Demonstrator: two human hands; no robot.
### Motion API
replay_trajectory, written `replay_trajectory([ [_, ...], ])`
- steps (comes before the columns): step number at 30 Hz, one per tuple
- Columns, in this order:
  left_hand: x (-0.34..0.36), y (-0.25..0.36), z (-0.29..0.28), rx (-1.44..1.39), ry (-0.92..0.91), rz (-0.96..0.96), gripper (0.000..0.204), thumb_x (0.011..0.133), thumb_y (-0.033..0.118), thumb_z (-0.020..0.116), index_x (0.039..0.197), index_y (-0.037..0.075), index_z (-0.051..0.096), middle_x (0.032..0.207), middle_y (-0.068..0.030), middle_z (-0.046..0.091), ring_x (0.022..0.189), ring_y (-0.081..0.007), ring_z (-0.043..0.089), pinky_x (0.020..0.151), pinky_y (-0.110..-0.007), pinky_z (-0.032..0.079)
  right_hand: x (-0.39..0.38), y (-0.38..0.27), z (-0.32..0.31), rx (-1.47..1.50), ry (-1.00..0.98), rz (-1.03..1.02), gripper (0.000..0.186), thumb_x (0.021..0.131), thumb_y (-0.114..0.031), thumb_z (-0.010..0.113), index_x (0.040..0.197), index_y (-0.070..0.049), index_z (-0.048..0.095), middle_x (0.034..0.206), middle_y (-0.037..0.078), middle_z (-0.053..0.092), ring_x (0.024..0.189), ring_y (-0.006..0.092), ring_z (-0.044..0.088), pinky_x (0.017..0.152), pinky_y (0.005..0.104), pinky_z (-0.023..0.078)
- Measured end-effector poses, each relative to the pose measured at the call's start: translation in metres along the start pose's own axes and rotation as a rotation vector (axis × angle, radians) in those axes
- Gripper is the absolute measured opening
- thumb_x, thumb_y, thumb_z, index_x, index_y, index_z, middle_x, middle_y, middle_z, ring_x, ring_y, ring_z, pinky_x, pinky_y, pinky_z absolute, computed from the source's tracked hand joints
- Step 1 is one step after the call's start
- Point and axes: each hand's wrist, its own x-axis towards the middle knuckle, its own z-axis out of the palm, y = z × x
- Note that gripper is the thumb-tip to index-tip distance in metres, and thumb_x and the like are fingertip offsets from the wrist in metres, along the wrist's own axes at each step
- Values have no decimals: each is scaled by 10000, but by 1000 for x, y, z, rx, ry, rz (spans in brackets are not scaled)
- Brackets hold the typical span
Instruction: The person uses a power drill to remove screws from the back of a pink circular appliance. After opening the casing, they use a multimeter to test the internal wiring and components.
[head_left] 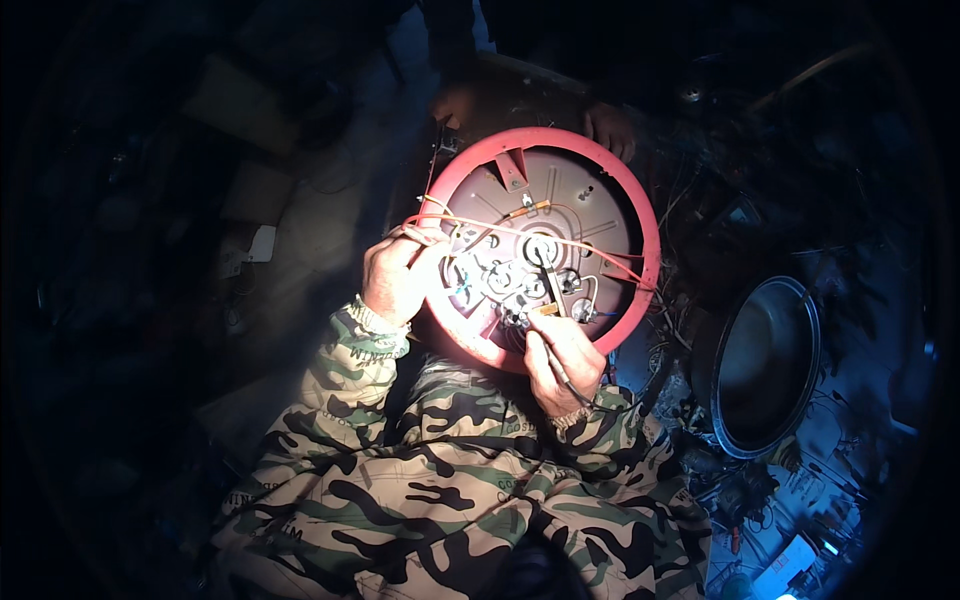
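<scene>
It looks like a small, cluttered repair workshop. At the centre sits a red round casing (648, 235), its inside exposed, with red wire (575, 243) and metal fittings in view, and the worker's right hand (565, 365) holds a thin tool (555, 288) to it. Between three and four o'clock a round metal pot (768, 365) stands tilted, loose cables (672, 310) near it. Around four o'clock small parts and thin, tool-like bits (840, 480) lie scattered, too dim to name. Toward one o'clock another person's hand (611, 130) is beside the casing. Strong light falls on the casing; the surroundings are mostly dark
</scene>
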Motion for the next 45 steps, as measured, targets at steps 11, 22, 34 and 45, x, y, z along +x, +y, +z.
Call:
replay_trajectory([
  [11,1,-3,3,-41,-32,-55,64,909,-13,672,947,-45,712,832,-54,721,694,-65,621,617,-222,485,-17,31,-41,-77,243,525,137,875,17,678,1006,46,707,844,147,706,742,182,692,680,279,529],
  [22,1,3,2,-107,-44,-96,59,919,-25,672,964,-44,704,879,-70,723,710,-95,640,646,-241,500,-1,28,-42,-85,186,359,160,874,20,692,1026,68,710,854,166,715,767,238,724,703,303,552],
  [34,-2,-2,2,-222,-34,-186,88,915,-17,679,991,-56,700,866,-78,715,770,-139,697,666,-272,542,8,28,-43,-67,134,318,139,850,24,708,985,56,699,836,179,702,732,287,716,659,335,551],
  [45,2,-1,0,-10,-19,-28,72,902,-4,687,949,-49,716,858,-79,736,724,-106,658,650,-260,520,-25,39,-49,251,182,519,143,973,-47,602,1047,43,684,821,83,666,641,95,583,595,230,468],
])
